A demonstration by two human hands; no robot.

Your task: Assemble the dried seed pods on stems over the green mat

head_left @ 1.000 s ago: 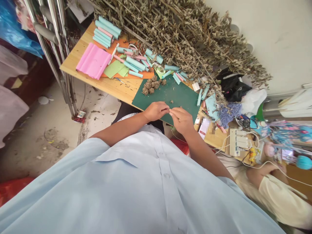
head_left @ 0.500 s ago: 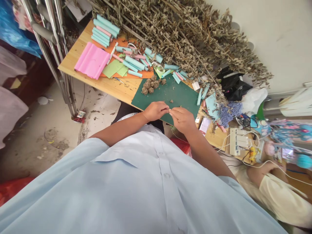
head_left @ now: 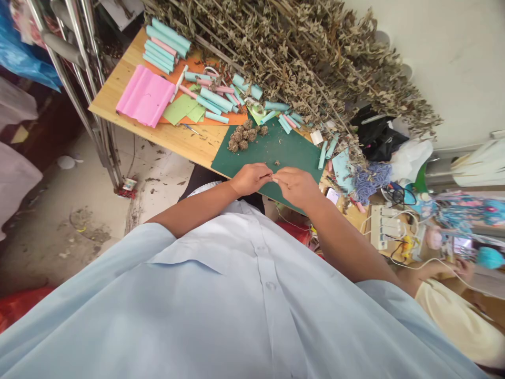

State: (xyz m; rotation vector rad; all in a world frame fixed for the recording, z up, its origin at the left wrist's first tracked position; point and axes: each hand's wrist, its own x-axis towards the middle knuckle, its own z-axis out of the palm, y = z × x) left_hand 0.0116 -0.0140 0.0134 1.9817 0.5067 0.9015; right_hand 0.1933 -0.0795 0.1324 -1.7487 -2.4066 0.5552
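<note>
Over the near edge of a dark green mat (head_left: 295,145), my left hand (head_left: 251,179) and my right hand (head_left: 296,187) meet at the fingertips. Both are closed in a pinch; whatever lies between the fingers is too small to make out. Beyond my left hand sits a heap of brown, crumbly balls (head_left: 241,137) on the mat. One small brown crumb (head_left: 276,163) lies by itself just past my fingers.
Dried leafy stalks (head_left: 276,52) cover the table's far side. Blue and pink paper rolls (head_left: 216,100), a pink sheet (head_left: 145,96) and green paper (head_left: 181,109) lie leftward. At right are a phone (head_left: 332,195), purple yarn (head_left: 371,181), a power strip (head_left: 379,226) and another person's arm (head_left: 424,271). Crutches (head_left: 79,79) stand left.
My right hand and forearm have turned and swung slightly outward to the right, uncovering more of the table edge. The fingertips stay together. The other person's arm at right has shifted.
</note>
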